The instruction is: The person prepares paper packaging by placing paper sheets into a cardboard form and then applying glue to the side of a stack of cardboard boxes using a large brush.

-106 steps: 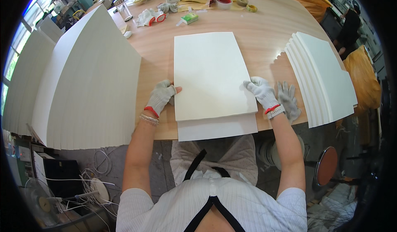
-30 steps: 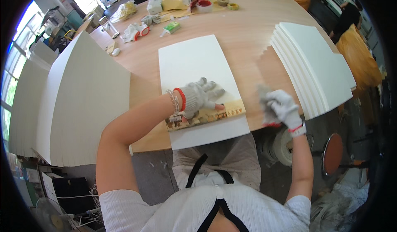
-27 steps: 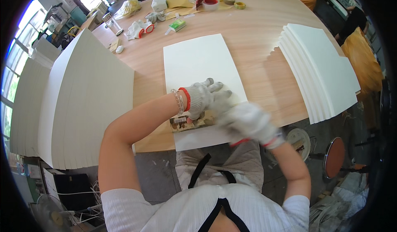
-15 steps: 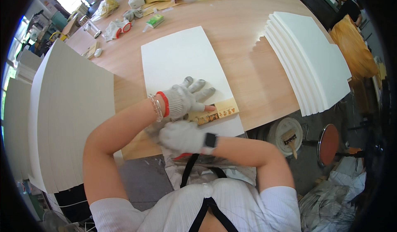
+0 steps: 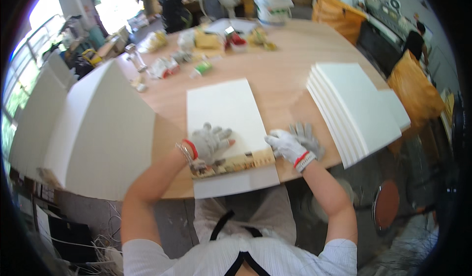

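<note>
A white board sheet (image 5: 223,104) lies lengthwise before me on the table. Across its near part runs a strip with a brown and cream printed picture (image 5: 241,163), spanning the board's width; a plain white end shows below it. My left hand (image 5: 209,143), in a grey-white glove with a red cuff and a bare fingertip, rests flat with fingers spread on the board, just above the strip. At the board's right edge is my right hand (image 5: 290,145), likewise gloved, its fingers stretched out. Motion blur doubles its outline, and nothing shows in it.
White boards (image 5: 115,148) stand stacked at the left, with another fanned pile (image 5: 354,108) at the right. Farther back lie a green packet (image 5: 202,68), red-handled scissors and tape rolls. A round stool (image 5: 386,204) is on the floor at right; other people work in the background.
My right hand has swept from below the strip to the board's right edge. The printed strip now reaches across the board's width. The view has tilted up, showing more background.
</note>
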Demonstrator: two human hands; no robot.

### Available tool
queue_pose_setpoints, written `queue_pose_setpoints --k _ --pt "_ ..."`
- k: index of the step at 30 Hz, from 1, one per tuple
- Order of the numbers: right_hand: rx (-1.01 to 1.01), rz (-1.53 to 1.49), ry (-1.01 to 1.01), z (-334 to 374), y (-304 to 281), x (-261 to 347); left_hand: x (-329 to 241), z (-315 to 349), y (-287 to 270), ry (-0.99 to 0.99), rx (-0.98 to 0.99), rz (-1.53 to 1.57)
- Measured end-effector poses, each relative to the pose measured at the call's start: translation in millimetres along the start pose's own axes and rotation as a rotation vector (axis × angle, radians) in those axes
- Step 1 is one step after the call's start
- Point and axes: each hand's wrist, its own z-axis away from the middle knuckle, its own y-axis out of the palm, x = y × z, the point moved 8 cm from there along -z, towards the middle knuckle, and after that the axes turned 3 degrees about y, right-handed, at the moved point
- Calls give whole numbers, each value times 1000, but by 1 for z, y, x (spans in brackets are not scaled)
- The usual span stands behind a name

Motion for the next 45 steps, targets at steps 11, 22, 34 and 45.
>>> queue_pose_setpoints --k 11,22,34,45 --pt "347 -559 242 -36 25 0 -117 25 84 -20 -379 3267" --pt "301 -618 -256 -96 38 68 -36 88 73 -521 -1213 2374" --pt "430 -710 -691 22 157 330 -46 406 -57 -647 -2049 1078" --pt "324 117 -581 8 306 399 55 529 86 -1661 -1941 650"
